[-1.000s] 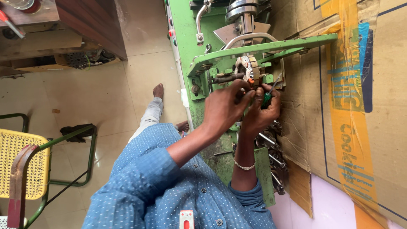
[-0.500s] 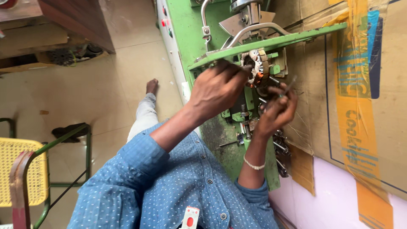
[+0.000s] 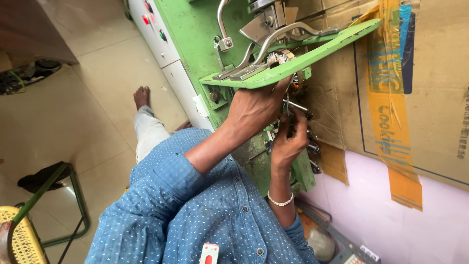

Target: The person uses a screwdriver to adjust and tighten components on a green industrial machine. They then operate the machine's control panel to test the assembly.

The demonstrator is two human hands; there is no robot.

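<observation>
The left hand (image 3: 254, 110) reaches up with its back to the camera, the fingers curled under the edge of the green lever arm (image 3: 293, 61) of a green machine (image 3: 195, 44); whether it grips anything there cannot be told, since the fingertips are hidden behind the arm. The right hand (image 3: 288, 142) sits just below and beside it, fingers pinched narrow around a thin metal pin (image 3: 288, 105) that stands upright between the two hands; a pale bead bracelet (image 3: 280, 200) circles that wrist. Around the pin, a cluster of small metal rods and parts (image 3: 310, 146) juts from the machine's side, too crowded to tell apart; above the green arm, a toothed metal wheel (image 3: 277, 58) shows beside curved steel brackets (image 3: 273, 36).

Both forearms come out of a blue dotted shirt (image 3: 205, 215); a bare foot (image 3: 141, 97) rests on the tiled floor (image 3: 73, 112). On the machine's white panel (image 3: 156, 34) sit red and dark buttons. To the right, taped cardboard (image 3: 430, 88) covers the wall; at the lower left stand a green metal frame (image 3: 73, 205) and a yellow mesh seat (image 3: 22, 234).
</observation>
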